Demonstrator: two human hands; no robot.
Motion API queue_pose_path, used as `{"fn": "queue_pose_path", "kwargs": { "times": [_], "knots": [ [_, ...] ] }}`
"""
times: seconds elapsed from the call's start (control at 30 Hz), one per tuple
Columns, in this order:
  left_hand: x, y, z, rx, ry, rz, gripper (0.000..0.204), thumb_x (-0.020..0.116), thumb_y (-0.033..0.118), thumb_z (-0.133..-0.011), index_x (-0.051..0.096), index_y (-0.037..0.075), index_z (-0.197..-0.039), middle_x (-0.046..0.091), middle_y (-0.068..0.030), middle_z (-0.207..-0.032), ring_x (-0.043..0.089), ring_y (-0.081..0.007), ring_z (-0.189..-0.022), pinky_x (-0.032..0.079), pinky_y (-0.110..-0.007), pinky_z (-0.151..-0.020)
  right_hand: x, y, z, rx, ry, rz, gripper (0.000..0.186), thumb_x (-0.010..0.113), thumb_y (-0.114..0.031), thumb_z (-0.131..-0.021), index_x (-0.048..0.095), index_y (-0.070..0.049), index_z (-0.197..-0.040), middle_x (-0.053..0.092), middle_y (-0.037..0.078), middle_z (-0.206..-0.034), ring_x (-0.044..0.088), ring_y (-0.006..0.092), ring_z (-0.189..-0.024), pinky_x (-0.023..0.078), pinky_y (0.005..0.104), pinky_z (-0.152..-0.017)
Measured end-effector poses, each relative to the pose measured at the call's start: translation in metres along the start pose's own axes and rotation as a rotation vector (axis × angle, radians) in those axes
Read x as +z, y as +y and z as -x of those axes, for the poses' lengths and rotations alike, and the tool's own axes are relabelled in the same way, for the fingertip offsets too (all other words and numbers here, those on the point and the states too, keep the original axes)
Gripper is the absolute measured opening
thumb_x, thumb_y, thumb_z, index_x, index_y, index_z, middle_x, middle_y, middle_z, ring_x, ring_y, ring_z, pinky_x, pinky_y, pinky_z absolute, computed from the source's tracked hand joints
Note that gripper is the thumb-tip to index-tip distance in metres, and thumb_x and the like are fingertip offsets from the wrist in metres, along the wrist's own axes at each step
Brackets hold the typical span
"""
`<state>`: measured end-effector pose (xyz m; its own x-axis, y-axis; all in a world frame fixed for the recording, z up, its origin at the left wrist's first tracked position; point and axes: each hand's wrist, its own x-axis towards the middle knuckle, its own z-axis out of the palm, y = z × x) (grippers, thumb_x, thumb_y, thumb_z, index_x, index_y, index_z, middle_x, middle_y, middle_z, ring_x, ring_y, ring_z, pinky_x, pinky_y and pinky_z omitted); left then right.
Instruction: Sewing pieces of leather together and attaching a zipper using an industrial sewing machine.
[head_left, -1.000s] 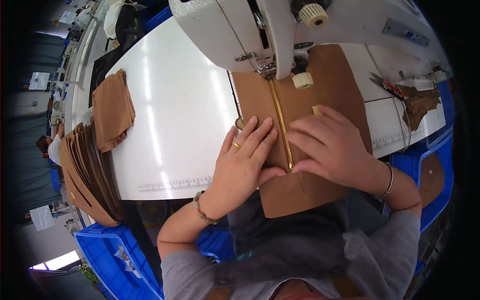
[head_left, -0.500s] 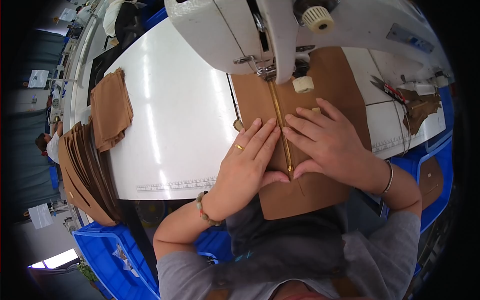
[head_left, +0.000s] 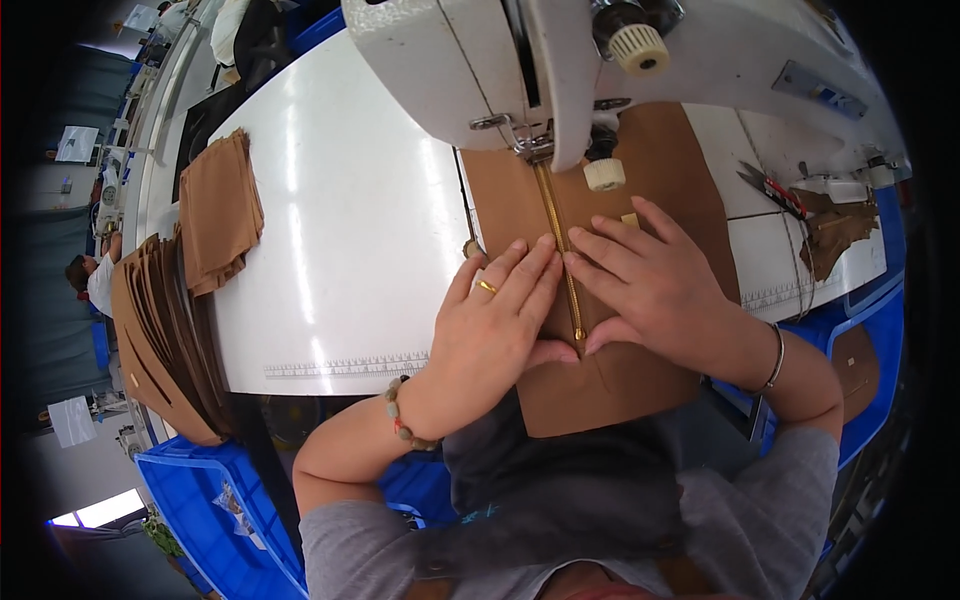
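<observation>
"Where did the brown panel (head_left: pixel 610 405) lie?"

"On the white table (head_left: pixel 340 220), its near edge overhanging at six o'clock. A gold zipper (head_left: pixel 572 295) ran up it, with the slider at the lower end."

"And the hands?"

"Both lay flat on the panel and gripped nothing: the left hand (head_left: pixel 490 320) at eight o'clock from the zipper, the right hand (head_left: pixel 660 280) at three. Their fingertips nearly met across it, and the thumbs flanked the slider."

"What stood at twelve?"

"The white sewing machine (head_left: pixel 455 75), its foot over the zipper's upper end."

"Further out?"

"Scissors (head_left: pixel 772 190) lay between two and three, a brown scrap (head_left: pixel 838 240) at three. A pile of brown pieces (head_left: pixel 220 210) sat past nine, larger brown panels (head_left: pixel 165 340) draped just below it."

"Any bins?"

"One blue bin (head_left: pixel 185 475) at eight, another blue bin (head_left: pixel 893 340) near four."
</observation>
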<state>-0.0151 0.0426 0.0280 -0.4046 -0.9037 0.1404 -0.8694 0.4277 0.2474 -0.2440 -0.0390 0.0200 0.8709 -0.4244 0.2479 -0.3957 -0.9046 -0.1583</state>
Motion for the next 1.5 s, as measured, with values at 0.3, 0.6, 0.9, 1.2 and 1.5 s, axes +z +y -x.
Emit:
{"fn": "queue_pose_path", "kwargs": {
  "times": [0.3, 0.6, 0.9, 1.2, 1.5],
  "knots": [
    [-0.001, -0.023, -0.02, -0.026, -0.023, -0.064, 0.089, 0.075, 0.06, -0.076, 0.06, 0.005, -0.145, 0.057, -0.006, -0.154, 0.055, -0.0273, -0.14, 0.036, -0.061, -0.119, 0.008, 0.018, -0.019, 0.021, -0.001, 0.065, 0.085, 0.075, -0.062, -0.072, 0.068, -0.002, -0.132, 0.064, 0.012, -0.139, 0.058, 0.0281, -0.132, 0.04, 0.0554, -0.118],
    [0.001, -0.046, -0.042, -0.053, 0.024, -0.005, 0.089, 0.082, 0.058, -0.07, 0.063, 0.008, -0.14, 0.06, -0.0061, -0.146, 0.057, -0.0296, -0.135, 0.039, -0.058, -0.117, 0.011, 0.033, -0.039, 0.072, 0.024, 0.066, 0.071, 0.08, -0.055, -0.072, 0.071, -0.005, -0.121, 0.068, 0.006, -0.124, 0.06, 0.0285, -0.128, 0.042, 0.0528, -0.115],
    [0.001, -0.056, -0.051, -0.016, 0.11, 0.063, 0.084, 0.085, 0.054, -0.069, 0.067, 0.005, -0.135, 0.061, -0.0118, -0.14, 0.056, -0.0335, -0.13, 0.043, -0.048, -0.112, 0.016, 0.038, -0.043, 0.079, 0.134, 0.061, 0.063, 0.082, -0.051, -0.07, 0.072, -0.006, -0.114, 0.068, 0.007, -0.12, 0.058, 0.0301, -0.13, 0.041, 0.0497, -0.114],
    [0.003, -0.054, -0.048, -0.093, 0.052, 0.184, 0.08, 0.085, 0.045, -0.073, 0.065, -0.001, -0.136, 0.059, -0.0139, -0.141, 0.059, -0.0339, -0.129, 0.05, -0.04, -0.109, 0.014, 0.039, -0.044, 0.073, 0.125, 0.003, 0.061, 0.082, -0.048, -0.071, 0.072, -0.006, -0.113, 0.069, 0.008, -0.12, 0.059, 0.0302, -0.128, 0.043, 0.047, -0.113],
    [0.012, -0.036, -0.006, -0.076, 0.11, 0.275, 0.056, 0.087, 0.024, -0.082, 0.07, 0.001, -0.131, 0.067, -0.0144, -0.139, 0.061, -0.0346, -0.136, 0.056, -0.042, -0.106, 0.005, 0.014, -0.015, 0.034, 0.106, -0.105, 0.048, 0.083, -0.034, -0.079, 0.072, -0.007, -0.118, 0.068, 0.011, -0.126, 0.065, 0.0305, -0.123, 0.055, 0.0437, -0.101]
  ]
}}
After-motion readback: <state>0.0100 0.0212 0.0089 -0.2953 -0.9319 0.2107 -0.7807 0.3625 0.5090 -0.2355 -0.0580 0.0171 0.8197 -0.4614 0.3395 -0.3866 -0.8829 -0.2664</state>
